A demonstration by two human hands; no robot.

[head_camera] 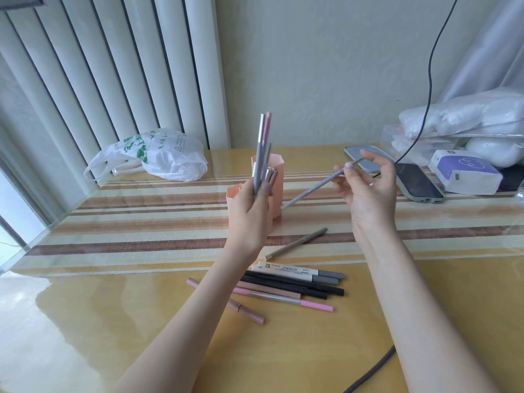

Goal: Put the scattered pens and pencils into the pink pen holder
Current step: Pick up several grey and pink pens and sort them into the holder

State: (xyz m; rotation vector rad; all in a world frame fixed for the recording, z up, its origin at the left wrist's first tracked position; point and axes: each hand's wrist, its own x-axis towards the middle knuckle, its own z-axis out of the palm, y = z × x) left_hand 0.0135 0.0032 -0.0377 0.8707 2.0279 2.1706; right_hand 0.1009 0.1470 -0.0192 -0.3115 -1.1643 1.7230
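Fingers [262, 191] of the left hand [249, 214] grip a pencil bundle [262, 154] before the pink pen holder [270, 177], the right hand [368, 188] pinches 1 grey pencil [314, 188], about 9 pens [292, 285] nearer the person wait on the table [141, 321].

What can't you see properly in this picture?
All in the head view:
- Inside of the pink pen holder: the left hand and its bundle of pencils cover it.
- Pens on the table: the left forearm hides their near ends.
- White plastic bag: its contents are hidden.
- Grey pencil in the right hand: blurred, any markings unreadable.
- Dark cable: cut off by the bottom edge.
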